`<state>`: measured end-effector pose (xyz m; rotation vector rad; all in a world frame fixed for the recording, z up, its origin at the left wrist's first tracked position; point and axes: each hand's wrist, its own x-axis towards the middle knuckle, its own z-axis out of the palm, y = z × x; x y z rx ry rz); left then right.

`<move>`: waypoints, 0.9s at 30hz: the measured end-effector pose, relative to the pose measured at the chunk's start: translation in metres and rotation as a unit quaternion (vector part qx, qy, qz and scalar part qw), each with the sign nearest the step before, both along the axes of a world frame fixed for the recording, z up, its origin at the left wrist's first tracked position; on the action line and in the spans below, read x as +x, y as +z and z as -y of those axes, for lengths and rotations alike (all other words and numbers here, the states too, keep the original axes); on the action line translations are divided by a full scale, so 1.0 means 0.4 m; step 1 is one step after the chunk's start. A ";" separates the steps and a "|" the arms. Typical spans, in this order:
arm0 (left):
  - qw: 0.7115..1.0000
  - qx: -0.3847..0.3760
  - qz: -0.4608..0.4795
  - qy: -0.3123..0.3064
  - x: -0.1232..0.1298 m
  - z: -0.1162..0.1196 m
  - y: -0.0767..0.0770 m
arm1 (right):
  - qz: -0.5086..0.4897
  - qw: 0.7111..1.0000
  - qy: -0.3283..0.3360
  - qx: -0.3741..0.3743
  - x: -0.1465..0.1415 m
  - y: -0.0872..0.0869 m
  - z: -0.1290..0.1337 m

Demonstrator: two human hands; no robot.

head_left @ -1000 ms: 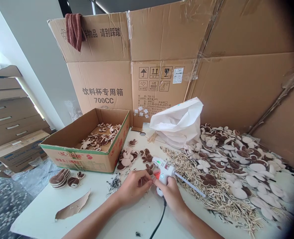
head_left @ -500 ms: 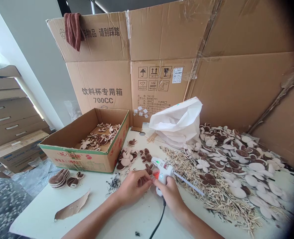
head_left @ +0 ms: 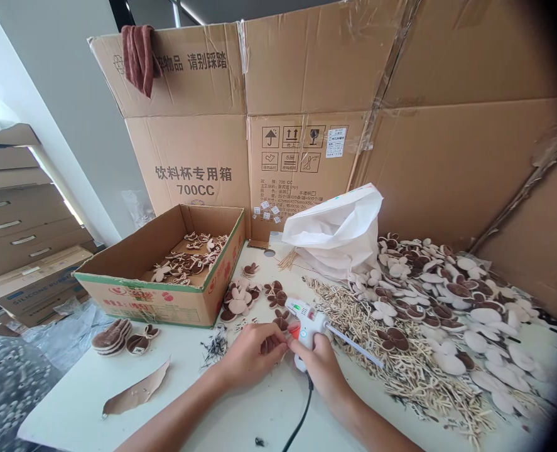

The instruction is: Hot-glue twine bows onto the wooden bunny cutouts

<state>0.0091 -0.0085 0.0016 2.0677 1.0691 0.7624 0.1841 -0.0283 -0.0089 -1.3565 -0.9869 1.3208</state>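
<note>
free: tabletop (head_left: pixel 188 351) before carton (head_left: pixel 165 307) | blocked: carton left, bag (head_left: pixel 335 242) behind, glue gun (head_left: pixel 308 328), pale heap (head_left: pixel 448 383) right

— Which colours is the right hand (head_left: pixel 324 364) gripping?
— A glue gun (head_left: pixel 309 328) that's showing white, with an orange-red part (head_left: pixel 294 329) at its front and a green mark (head_left: pixel 297 307) on top; a black cord (head_left: pixel 303 411) is trailing below the grip.
— And right of the grip?
— Cream strips (head_left: pixel 431 373) are lying nearby, and beyond them plush pieces (head_left: pixel 459 292) are showing dark brown and off-white.
— Left of it?
— A tan cardboard box (head_left: pixel 177 307) is wearing a green rim and red print.
</note>
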 end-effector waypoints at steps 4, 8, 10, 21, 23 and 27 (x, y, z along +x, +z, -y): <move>1.000 0.000 -0.004 -0.003 -0.001 -0.001 0.001 | 0.003 1.000 0.000 0.002 -0.002 0.006 0.002; 1.000 0.001 -0.014 -0.007 -0.001 0.001 0.004 | 0.002 1.000 -0.003 0.002 -0.002 0.005 0.001; 1.000 0.004 -0.020 -0.012 -0.001 0.002 0.006 | 0.000 1.000 0.000 0.002 -0.002 0.004 0.000; 1.000 -0.005 -0.019 -0.017 0.002 0.003 0.008 | 0.001 1.000 -0.003 0.004 -0.001 0.005 -0.001; 1.000 -0.006 -0.020 -0.017 0.003 0.002 0.009 | 0.002 1.000 -0.004 0.003 -0.001 0.007 -0.001; 1.000 -0.005 -0.018 -0.019 0.003 0.003 0.009 | 0.001 1.000 -0.008 0.001 -0.003 0.011 0.000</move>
